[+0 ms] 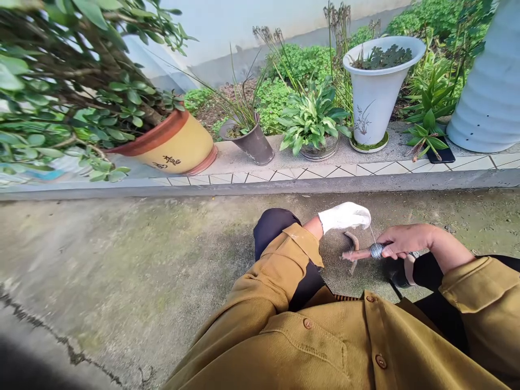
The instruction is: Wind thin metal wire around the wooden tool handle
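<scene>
- Head view, nearest first: my mustard-brown shirt (309, 346) fills the bottom, with a knee of my dark trousers (276, 228) beyond it.
- The fingers of my bare right hand (410, 238) are closed round a wooden stick (352, 255), whose frayed end points to my left. A coil of silvery wire (377, 251) sits around the stick, just beside my fingertips.
- The fingers of my white-gloved left hand (345, 215) are curled nearly together and seem to pinch a thin strand (372, 235), which runs down to the coil.
- I judge the step in hand to be working the strand around the stick; whether turns are going on or coming off, I cannot tell.
- A next turn would call for a firm right grip and a taut strand, led clear of the frayed end.
- Behind the stick shows a bent branch (354, 238), over the concrete ground (182, 244); I cannot tell whether the two are joined.
- Farther off, a tile-edged ledge (317, 172) bears a yellow pot (182, 143), a tilted brown pot (254, 145), a white flared pot (371, 100) and a black phone (444, 155).
- Farthest stands a pale wall (219, 32).
</scene>
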A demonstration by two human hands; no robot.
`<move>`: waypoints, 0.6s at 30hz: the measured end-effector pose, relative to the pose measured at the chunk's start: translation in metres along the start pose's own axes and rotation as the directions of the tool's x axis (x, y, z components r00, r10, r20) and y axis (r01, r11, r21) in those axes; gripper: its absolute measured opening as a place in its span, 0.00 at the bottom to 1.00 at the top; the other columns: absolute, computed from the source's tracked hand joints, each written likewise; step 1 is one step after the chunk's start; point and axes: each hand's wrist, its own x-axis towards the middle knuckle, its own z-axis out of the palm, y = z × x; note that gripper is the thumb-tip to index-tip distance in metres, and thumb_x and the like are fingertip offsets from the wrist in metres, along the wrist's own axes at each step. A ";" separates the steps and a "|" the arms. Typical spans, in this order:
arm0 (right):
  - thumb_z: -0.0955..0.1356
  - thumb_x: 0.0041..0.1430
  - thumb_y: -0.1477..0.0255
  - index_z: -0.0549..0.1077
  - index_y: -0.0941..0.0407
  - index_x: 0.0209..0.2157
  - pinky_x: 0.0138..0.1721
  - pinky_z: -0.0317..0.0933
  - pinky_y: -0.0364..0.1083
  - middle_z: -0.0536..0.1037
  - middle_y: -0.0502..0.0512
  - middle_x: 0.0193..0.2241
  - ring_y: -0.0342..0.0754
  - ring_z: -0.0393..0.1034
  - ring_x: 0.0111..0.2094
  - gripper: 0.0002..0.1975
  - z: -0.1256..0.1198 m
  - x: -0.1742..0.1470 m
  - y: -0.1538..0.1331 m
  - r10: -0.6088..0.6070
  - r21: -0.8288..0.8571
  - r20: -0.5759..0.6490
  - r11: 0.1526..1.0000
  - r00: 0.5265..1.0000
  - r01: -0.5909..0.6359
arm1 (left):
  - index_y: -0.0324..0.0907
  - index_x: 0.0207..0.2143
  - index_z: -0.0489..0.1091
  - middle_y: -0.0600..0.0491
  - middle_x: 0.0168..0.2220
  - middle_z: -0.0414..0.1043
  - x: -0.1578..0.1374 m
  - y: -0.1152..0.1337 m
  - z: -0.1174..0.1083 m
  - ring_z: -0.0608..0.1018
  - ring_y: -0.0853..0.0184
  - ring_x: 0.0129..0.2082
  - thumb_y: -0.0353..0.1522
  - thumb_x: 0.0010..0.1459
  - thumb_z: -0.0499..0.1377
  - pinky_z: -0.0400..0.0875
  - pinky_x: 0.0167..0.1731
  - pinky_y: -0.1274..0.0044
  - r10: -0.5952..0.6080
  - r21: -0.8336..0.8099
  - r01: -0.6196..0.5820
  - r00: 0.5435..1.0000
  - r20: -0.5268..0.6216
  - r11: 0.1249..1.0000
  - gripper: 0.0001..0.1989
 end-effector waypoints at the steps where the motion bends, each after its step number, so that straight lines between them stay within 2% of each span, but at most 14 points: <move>1: 0.68 0.59 0.55 0.75 0.58 0.35 0.28 0.59 0.43 0.74 0.52 0.27 0.44 0.66 0.26 0.19 -0.002 -0.010 -0.001 -0.084 0.124 0.043 0.989 0.996 0.078 | 0.36 0.27 0.72 0.51 0.28 0.72 0.003 -0.002 -0.001 0.67 0.73 0.25 0.31 0.54 0.61 0.61 0.27 0.78 0.035 -0.031 -0.034 0.999 0.032 0.999 0.06; 2: 0.69 0.57 0.52 0.75 0.57 0.36 0.30 0.60 0.43 0.74 0.51 0.29 0.43 0.66 0.27 0.21 -0.005 -0.020 -0.002 -0.150 0.221 0.015 0.965 0.989 0.144 | 0.36 0.29 0.71 0.52 0.28 0.71 0.006 -0.004 -0.003 0.66 0.74 0.24 0.33 0.54 0.60 0.60 0.25 0.79 0.074 -0.067 -0.072 0.996 0.038 0.995 0.07; 4: 0.69 0.57 0.51 0.73 0.57 0.37 0.29 0.59 0.42 0.72 0.50 0.28 0.42 0.64 0.27 0.22 -0.011 -0.036 0.002 -0.149 0.338 -0.267 0.911 0.952 0.237 | 0.36 0.31 0.71 0.53 0.28 0.70 0.012 -0.009 -0.003 0.64 0.76 0.22 0.36 0.56 0.59 0.60 0.24 0.80 0.132 -0.104 -0.132 0.991 -0.001 0.986 0.10; 5: 0.69 0.57 0.50 0.73 0.57 0.35 0.28 0.58 0.42 0.72 0.51 0.28 0.43 0.63 0.27 0.22 -0.013 -0.042 0.005 -0.098 0.374 -0.411 0.889 0.906 0.266 | 0.36 0.32 0.71 0.54 0.28 0.70 0.014 -0.012 -0.002 0.64 0.76 0.22 0.37 0.57 0.59 0.60 0.24 0.80 0.145 -0.092 -0.146 0.989 -0.014 0.985 0.11; 7: 0.67 0.58 0.49 0.71 0.56 0.32 0.27 0.58 0.42 0.71 0.52 0.27 0.43 0.62 0.26 0.22 -0.017 -0.046 0.013 0.043 0.412 -0.656 0.856 0.754 0.311 | 0.37 0.31 0.71 0.54 0.26 0.68 0.016 -0.015 0.003 0.63 0.76 0.20 0.38 0.59 0.57 0.60 0.23 0.80 0.123 -0.022 -0.122 0.992 0.024 0.992 0.12; 9: 0.64 0.59 0.46 0.69 0.55 0.31 0.26 0.58 0.43 0.72 0.53 0.26 0.45 0.63 0.25 0.24 -0.020 -0.041 0.022 0.165 0.411 -0.771 0.866 0.615 0.283 | 0.38 0.29 0.72 0.55 0.21 0.65 0.016 -0.015 0.011 0.63 0.75 0.19 0.36 0.58 0.58 0.59 0.22 0.80 0.030 0.059 -0.036 0.995 0.097 0.998 0.11; 11: 0.63 0.60 0.46 0.70 0.55 0.30 0.25 0.57 0.44 0.73 0.54 0.24 0.46 0.63 0.23 0.25 -0.024 -0.031 0.030 0.238 0.351 -0.806 0.930 0.542 0.113 | 0.38 0.27 0.74 0.54 0.20 0.66 0.012 -0.013 0.017 0.64 0.74 0.20 0.34 0.56 0.61 0.60 0.22 0.79 -0.070 0.083 0.061 0.992 0.108 0.995 0.08; 13: 0.63 0.61 0.49 0.72 0.55 0.31 0.25 0.56 0.45 0.74 0.55 0.23 0.47 0.64 0.23 0.23 -0.027 -0.019 0.034 0.281 0.228 -0.803 0.960 0.526 -0.163 | 0.40 0.27 0.75 0.51 0.24 0.71 0.004 -0.009 0.019 0.69 0.71 0.23 0.33 0.54 0.63 0.64 0.24 0.78 -0.103 0.070 0.098 0.993 0.061 0.993 0.06; 15: 0.63 0.62 0.55 0.75 0.56 0.34 0.26 0.56 0.45 0.76 0.57 0.24 0.48 0.67 0.24 0.19 -0.028 -0.009 0.036 0.295 0.082 -0.781 0.922 0.551 -0.379 | 0.41 0.27 0.75 0.50 0.26 0.73 -0.007 -0.005 0.015 0.72 0.69 0.27 0.33 0.54 0.63 0.65 0.26 0.77 -0.105 0.058 0.104 0.994 0.005 0.993 0.05; 16: 0.64 0.61 0.58 0.75 0.57 0.35 0.27 0.57 0.45 0.77 0.58 0.26 0.49 0.68 0.26 0.17 -0.027 -0.005 0.036 0.295 0.015 -0.752 0.901 0.589 -0.433 | 0.42 0.27 0.75 0.50 0.26 0.73 -0.012 -0.003 0.012 0.73 0.68 0.28 0.32 0.53 0.63 0.66 0.27 0.77 -0.103 0.052 0.104 0.994 -0.021 0.993 0.04; 17: 0.65 0.61 0.60 0.76 0.57 0.35 0.28 0.57 0.45 0.78 0.59 0.27 0.50 0.69 0.27 0.15 -0.026 -0.002 0.034 0.291 -0.046 -0.705 0.891 0.647 -0.451 | 0.42 0.27 0.75 0.50 0.27 0.73 -0.016 -0.002 0.009 0.73 0.67 0.29 0.32 0.53 0.63 0.66 0.27 0.77 -0.100 0.045 0.102 0.994 -0.044 0.994 0.04; 18: 0.66 0.59 0.62 0.77 0.56 0.34 0.29 0.58 0.45 0.78 0.59 0.28 0.50 0.70 0.28 0.13 -0.023 -0.001 0.032 0.283 -0.096 -0.626 0.896 0.726 -0.433 | 0.42 0.27 0.74 0.51 0.26 0.73 -0.018 0.000 0.007 0.74 0.67 0.29 0.31 0.52 0.63 0.66 0.28 0.77 -0.094 0.034 0.096 0.993 -0.070 0.995 0.03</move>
